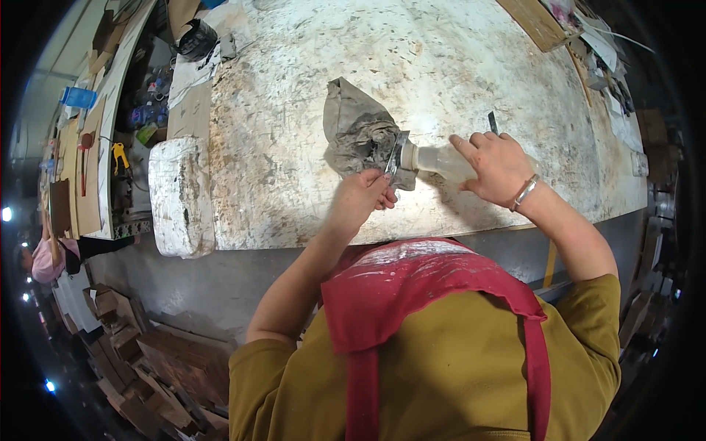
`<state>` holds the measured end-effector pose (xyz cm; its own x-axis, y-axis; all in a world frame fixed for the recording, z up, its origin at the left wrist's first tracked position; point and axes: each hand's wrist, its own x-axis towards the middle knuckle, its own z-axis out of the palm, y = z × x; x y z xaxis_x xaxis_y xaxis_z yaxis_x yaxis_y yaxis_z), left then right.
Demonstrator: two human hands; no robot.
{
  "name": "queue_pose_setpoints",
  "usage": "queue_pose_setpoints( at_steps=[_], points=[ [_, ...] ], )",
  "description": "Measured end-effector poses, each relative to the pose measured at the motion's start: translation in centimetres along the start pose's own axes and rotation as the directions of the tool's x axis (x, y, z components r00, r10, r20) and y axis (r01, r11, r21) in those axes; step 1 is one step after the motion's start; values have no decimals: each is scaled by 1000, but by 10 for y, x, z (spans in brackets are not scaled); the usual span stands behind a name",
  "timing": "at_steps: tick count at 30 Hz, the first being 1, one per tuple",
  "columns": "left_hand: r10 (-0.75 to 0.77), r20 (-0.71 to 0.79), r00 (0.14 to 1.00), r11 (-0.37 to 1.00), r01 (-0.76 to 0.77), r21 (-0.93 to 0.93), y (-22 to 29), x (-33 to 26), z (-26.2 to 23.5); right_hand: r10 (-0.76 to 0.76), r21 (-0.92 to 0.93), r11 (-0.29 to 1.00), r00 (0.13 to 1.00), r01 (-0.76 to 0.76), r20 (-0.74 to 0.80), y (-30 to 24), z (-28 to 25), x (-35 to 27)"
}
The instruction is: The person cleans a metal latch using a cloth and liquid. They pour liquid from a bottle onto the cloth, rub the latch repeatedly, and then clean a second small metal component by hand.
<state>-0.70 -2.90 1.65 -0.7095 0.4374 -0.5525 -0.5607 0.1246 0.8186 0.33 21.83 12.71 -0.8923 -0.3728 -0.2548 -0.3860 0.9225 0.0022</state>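
A thin metal blade (398, 152) is pinched between the fingers of my left hand (368, 192), upright beside the mouth of a clear plastic bottle. That bottle (435, 160) lies on its side with its neck to the left. My right hand (502, 167) grips it from above, index finger along the far side and thumb on the near side. A short dark strip (493, 122) sticks out beyond the right fingers; whether they hold it I cannot tell. A crumpled grey cloth (358, 110), stained dark, lies just left of the blade and touches my left hand.
A worn, stained white worktable (287, 147) spans the view. A white padded block (179, 197) sits at its left edge, a black container (195, 40) at far left, wooden boards (533, 23) at far right. A person (48, 257) in pink is beyond the left shelf.
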Motion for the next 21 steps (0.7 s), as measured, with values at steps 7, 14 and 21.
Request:
queue_pose_setpoints(
  at_steps=[7,14,21],
  points=[
    [-36,-5,999,999,35,-36,2,-2,-1,-22,48,999,998,19,56,-2,-2,-7],
    [-39,31,999,981,44,-191,-5,-2,-2,-28,169,985,998,17,62,-2,9,-9],
    [-137,-81,987,978,122,-171,-1,-17,-4,382,787,605,910,-117,-159,41,36,19]
  ],
)
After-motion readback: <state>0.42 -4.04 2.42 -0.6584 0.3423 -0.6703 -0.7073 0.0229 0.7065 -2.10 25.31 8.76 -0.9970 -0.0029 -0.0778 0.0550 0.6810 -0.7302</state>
